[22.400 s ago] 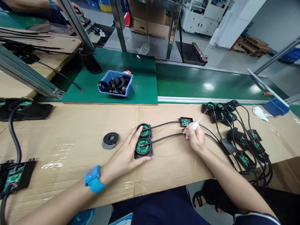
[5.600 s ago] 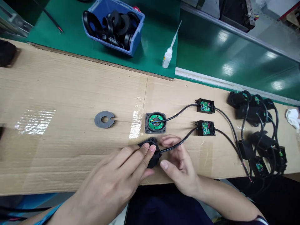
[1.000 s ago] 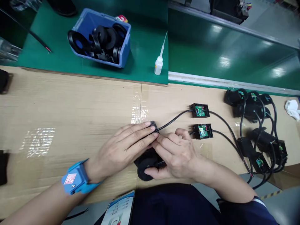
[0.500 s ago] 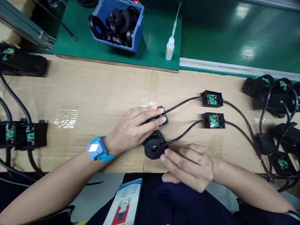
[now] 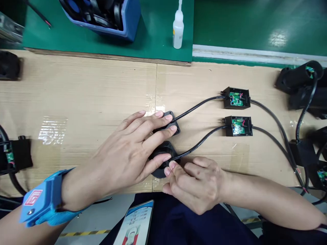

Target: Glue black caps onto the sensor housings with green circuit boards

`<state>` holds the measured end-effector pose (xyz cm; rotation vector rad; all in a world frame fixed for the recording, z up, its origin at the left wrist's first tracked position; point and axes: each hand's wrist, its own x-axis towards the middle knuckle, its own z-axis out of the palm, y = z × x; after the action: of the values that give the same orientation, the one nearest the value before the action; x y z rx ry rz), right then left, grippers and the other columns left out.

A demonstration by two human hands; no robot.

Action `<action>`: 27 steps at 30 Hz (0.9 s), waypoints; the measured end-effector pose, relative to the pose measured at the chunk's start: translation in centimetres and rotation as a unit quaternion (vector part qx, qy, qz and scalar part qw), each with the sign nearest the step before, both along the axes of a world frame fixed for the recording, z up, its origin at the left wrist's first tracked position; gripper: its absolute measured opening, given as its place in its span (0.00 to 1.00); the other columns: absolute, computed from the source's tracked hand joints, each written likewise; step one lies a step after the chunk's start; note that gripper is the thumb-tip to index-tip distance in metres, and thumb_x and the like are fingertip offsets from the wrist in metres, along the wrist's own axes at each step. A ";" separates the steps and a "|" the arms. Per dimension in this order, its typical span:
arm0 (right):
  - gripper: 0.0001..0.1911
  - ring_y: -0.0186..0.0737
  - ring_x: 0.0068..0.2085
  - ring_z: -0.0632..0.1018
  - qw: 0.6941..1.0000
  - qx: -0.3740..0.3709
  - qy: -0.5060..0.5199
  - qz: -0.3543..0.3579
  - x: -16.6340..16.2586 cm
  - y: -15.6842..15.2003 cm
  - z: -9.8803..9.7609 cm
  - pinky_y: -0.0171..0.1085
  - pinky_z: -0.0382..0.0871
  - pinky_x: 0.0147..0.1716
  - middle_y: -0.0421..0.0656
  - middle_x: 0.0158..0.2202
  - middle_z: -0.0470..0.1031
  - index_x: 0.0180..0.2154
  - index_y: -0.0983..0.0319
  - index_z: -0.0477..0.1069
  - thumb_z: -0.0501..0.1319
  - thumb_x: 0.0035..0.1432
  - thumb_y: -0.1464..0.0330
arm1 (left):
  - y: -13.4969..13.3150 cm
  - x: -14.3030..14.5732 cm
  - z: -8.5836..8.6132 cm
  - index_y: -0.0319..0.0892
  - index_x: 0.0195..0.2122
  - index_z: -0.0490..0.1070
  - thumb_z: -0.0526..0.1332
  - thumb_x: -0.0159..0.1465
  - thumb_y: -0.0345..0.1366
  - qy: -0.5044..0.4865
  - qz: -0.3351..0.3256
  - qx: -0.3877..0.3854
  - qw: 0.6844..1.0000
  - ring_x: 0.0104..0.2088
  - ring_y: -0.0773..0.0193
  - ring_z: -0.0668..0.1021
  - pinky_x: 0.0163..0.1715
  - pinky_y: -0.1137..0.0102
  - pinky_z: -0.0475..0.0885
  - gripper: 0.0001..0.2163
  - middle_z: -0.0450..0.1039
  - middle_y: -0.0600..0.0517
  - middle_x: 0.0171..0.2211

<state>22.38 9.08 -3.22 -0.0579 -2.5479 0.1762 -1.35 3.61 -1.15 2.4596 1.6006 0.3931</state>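
Observation:
A round black housing (image 5: pixel 160 172) with a square flange lies on the cardboard, a black cable running out of it. My left hand (image 5: pixel 135 143) spreads palm-down over it, thumb on its top and fingertips resting on a second black housing (image 5: pixel 176 127) behind. The left fingers cover most of that second part. At the front housing's right edge, beside the cable, my right hand (image 5: pixel 196 182) has its fingertips drawn together; what exactly they pinch is partly hidden. Each cable leads right to an open black box, one behind (image 5: pixel 236 98) and one in front (image 5: pixel 238 126), with green circuit boards inside.
A blue bin (image 5: pixel 131 20) of round black parts and a white dropper bottle (image 5: pixel 178 32) stand on the raised green board (image 5: pixel 153 51). Black tubular housings (image 5: pixel 296 80) and cables crowd the right. Another boxed circuit board (image 5: pixel 21 153) lies at far left.
My left thumb has come onto the front housing's top. The right hand has shifted left, its fingertips closer to the cable. The view has moved nearer the bench.

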 end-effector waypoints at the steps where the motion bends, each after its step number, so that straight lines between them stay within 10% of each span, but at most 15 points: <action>1: 0.12 0.32 0.29 0.74 1.000 -0.001 0.002 -0.005 0.0 0.0 0.0 0.38 0.65 0.26 0.42 0.36 0.83 0.37 0.63 0.82 0.66 0.71 0.62 | 0.0 -0.1 0.0 0.45 0.69 0.63 0.53 0.78 0.46 -0.006 0.000 -0.005 1.000 0.71 0.46 0.69 0.69 0.46 0.68 0.22 0.68 0.40 0.70; 21: 0.12 0.33 0.23 0.69 0.991 -0.087 0.099 -0.015 0.2 0.6 -1.2 0.38 0.61 0.20 0.36 0.21 0.70 0.34 0.65 0.80 0.63 0.69 0.65 | -0.4 0.5 -0.8 0.41 0.67 0.65 0.55 0.77 0.37 -0.014 0.011 0.018 1.000 0.71 0.49 0.68 0.73 0.52 0.57 0.19 0.68 0.41 0.68; 24: 0.14 0.32 0.21 0.64 0.968 -0.235 0.091 -0.017 0.4 0.5 -1.2 0.38 0.59 0.20 0.34 0.20 0.64 0.29 0.59 0.71 0.61 0.69 0.67 | -0.4 0.6 -0.8 0.42 0.67 0.65 0.55 0.77 0.38 -0.014 0.016 0.015 1.000 0.71 0.51 0.68 0.73 0.52 0.57 0.19 0.69 0.43 0.68; 27: 0.11 0.34 0.28 0.70 0.882 -0.460 0.029 -0.095 0.3 0.3 -1.0 0.36 0.68 0.28 0.36 0.27 0.68 0.32 0.57 0.63 0.62 0.67 0.67 | -0.5 0.5 -0.9 0.42 0.68 0.64 0.55 0.77 0.38 -0.016 0.017 0.015 1.000 0.71 0.52 0.68 0.74 0.52 0.55 0.20 0.68 0.43 0.68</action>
<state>22.72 9.41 -4.24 -0.6471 -2.1503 1.2633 -0.86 3.16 -2.02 2.4381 1.6366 0.4619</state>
